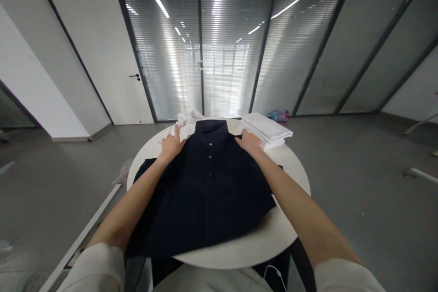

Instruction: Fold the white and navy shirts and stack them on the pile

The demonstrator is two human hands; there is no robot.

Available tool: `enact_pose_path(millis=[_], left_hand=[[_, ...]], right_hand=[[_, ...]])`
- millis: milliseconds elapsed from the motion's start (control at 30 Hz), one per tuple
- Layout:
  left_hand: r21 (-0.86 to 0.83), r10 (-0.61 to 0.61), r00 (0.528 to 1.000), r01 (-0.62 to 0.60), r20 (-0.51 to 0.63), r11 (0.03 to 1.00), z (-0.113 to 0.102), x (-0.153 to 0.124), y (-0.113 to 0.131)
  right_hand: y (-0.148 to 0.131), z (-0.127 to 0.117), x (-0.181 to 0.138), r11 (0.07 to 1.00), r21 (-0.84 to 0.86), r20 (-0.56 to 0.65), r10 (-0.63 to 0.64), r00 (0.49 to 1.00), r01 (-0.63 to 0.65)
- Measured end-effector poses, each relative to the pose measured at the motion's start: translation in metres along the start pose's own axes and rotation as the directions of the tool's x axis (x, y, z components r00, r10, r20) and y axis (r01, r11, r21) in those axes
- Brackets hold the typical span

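A dark navy buttoned shirt [205, 182] lies spread face up on a round white table [273, 237], collar at the far side. My left hand [172, 144] rests flat on the shirt's left shoulder, fingers stretched out. My right hand [249, 142] lies flat on the right shoulder, fingers extended. Neither hand grips the cloth.
A stack of folded white cloth [267, 130] sits at the far right of the table. Crumpled white cloth [186, 121] lies at the far left by the collar. Beyond are a grey floor, glass partitions with blinds, a white door [102, 50] and a small colourful object [280, 115].
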State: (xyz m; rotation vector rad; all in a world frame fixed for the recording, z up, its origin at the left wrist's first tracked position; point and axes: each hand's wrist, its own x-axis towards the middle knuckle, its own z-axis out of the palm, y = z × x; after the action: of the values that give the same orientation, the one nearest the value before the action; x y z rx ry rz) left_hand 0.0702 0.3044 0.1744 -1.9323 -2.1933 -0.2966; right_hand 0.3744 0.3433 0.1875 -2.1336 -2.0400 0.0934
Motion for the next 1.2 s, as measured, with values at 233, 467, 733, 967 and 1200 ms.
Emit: enact_pose_path(millis=[233,467,733,967,1200], left_hand=[[-0.146,0.303,0.95,-0.29,0.077,0.946,0.025,-0.048,-0.054],[-0.358,0.05,0.995,-0.015,0.091,0.933,-0.002,-0.16,-0.133],[-0.671,0.301,0.915,-0.046,0.269,0.74,-0.005,-0.243,-0.147],[-0.642,0.401,0.904,-0.22,0.15,0.735,-0.006,-0.256,-0.12],[-0.727,0.301,0.949,-0.143,0.092,0.672,-0.016,-0.238,-0.116]], right_hand=[[0.037,0.036,-0.045,0.959,-0.025,-0.04,-0.285,0.958,0.284],[0.116,0.037,-0.147,0.914,0.089,-0.184,-0.377,0.908,0.397],[0.127,0.055,-0.19,0.872,0.244,-0.096,-0.414,0.905,0.424],[0.087,0.046,-0.191,0.611,0.688,0.026,-0.56,0.828,0.391],[0.064,0.05,-0.166,0.652,0.666,-0.034,-0.46,0.887,0.363]])
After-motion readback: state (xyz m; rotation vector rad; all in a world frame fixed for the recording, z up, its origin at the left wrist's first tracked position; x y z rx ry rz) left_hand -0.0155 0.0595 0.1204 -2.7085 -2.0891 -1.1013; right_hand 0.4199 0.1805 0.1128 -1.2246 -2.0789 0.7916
